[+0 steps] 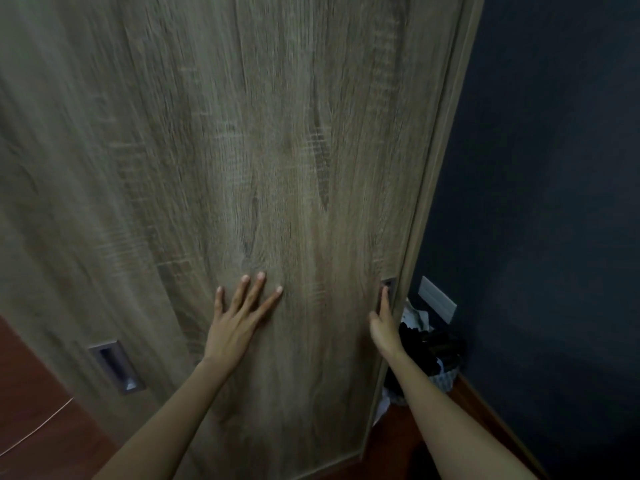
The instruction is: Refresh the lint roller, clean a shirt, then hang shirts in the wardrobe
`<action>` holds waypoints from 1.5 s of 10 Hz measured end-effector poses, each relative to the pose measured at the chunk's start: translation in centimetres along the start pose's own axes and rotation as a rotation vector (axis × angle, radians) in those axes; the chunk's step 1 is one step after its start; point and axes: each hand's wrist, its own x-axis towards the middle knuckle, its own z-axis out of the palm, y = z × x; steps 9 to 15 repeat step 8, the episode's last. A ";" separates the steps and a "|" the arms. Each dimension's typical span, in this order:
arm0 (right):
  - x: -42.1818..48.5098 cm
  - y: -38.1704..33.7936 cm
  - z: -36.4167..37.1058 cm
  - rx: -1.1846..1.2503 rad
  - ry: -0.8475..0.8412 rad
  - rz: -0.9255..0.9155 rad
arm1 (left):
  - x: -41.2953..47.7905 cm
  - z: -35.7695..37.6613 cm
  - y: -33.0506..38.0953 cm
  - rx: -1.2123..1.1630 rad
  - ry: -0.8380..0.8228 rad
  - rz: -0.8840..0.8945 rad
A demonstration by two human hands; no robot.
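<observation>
The wardrobe door (pixel 277 150), a tall wood-grain sliding panel, fills most of the frame and appears shut, so the wardrobe's inside and any shirts or lint roller are out of sight. The left hand (pixel 239 320), low centre, lies flat on the panel with fingers spread, its grip released; the flat palm probably steadies or pushes the door along its track. The right hand (pixel 382 320), lower right of centre, reaches the door's right edge with fingertips tucked into the recessed handle (pixel 388 289), a hooked grip on that pull, likely to slide the door. Another recessed handle (pixel 116 365) sits at lower left. Past the door's edge, against the dark wall (pixel 554 202), a basket (pixel 441 379) of dark clothes is partly hidden and too dim to identify.
</observation>
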 end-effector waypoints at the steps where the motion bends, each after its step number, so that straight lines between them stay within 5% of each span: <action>1: 0.2 0.3 -0.1 0.007 0.009 -0.001 | 0.0 -0.2 0.1 -0.004 0.014 -0.001; 5: 0.0 -1.5 -0.8 -0.041 -0.016 0.027 | -0.1 -1.6 0.5 -0.087 -0.053 -0.028; 8: -1.9 -4.0 -3.8 -0.106 0.100 -0.030 | 1.3 -4.6 2.8 -0.234 0.129 0.045; 15: -1.9 -4.0 -3.8 -0.106 0.100 -0.030 | 1.3 -4.6 2.8 -0.234 0.129 0.045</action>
